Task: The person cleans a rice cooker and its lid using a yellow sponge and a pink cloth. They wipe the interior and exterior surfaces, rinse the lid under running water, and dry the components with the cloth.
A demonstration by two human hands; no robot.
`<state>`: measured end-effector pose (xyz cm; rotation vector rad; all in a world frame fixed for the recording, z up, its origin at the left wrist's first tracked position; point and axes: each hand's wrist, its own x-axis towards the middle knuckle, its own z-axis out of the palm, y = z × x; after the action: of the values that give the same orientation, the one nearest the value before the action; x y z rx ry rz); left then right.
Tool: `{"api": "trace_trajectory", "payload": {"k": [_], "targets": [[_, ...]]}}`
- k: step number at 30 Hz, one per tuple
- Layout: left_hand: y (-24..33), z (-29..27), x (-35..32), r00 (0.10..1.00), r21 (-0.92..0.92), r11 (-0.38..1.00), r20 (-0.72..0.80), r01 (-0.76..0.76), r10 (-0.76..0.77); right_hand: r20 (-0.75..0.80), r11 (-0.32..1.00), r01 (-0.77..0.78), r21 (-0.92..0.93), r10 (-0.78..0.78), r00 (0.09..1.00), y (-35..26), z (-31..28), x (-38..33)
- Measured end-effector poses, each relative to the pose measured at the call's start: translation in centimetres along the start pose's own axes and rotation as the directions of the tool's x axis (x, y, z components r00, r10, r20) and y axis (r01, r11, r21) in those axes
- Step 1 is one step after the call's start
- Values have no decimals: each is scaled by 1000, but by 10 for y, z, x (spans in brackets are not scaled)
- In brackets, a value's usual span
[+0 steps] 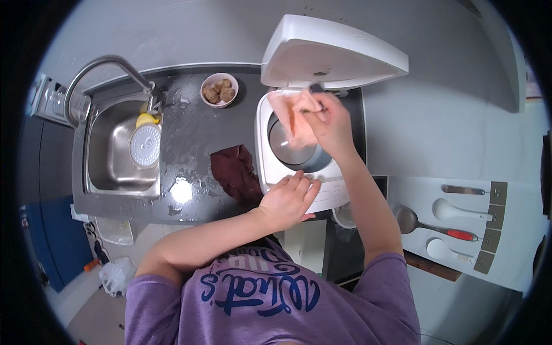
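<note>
A white rice cooker stands on the dark counter with its lid swung up. My right hand pinches a pink cloth over the cooker's opening, and the cloth is slightly blurred. Below it shows the grey metal interior of the cooker. My left hand lies on the cooker's front rim with its fingers stretched out. Just left of the cooker is a crumpled dark red cloth.
A pale bowl with several brown lumps sits at the back. Left is a steel sink with a curved faucet, a white perforated disc and a yellow item. Utensils, including a ladle, hang at the right. Water wets the counter.
</note>
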<state>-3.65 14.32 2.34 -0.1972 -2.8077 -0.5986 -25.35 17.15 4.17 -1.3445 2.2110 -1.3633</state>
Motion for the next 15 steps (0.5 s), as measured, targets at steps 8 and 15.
{"api": "trace_trajectory", "payload": {"k": [8, 15], "targets": [[-4, 6, -4, 998, 8, 1000, -55, -8, 9, 396, 708, 377, -597, -149, 906, -32, 76, 6], [-1, 9, -6, 998, 13, 1000, 61, -8, 8, 741, 886, 284, -366, 93, 665, -52, 43, -35]]}}
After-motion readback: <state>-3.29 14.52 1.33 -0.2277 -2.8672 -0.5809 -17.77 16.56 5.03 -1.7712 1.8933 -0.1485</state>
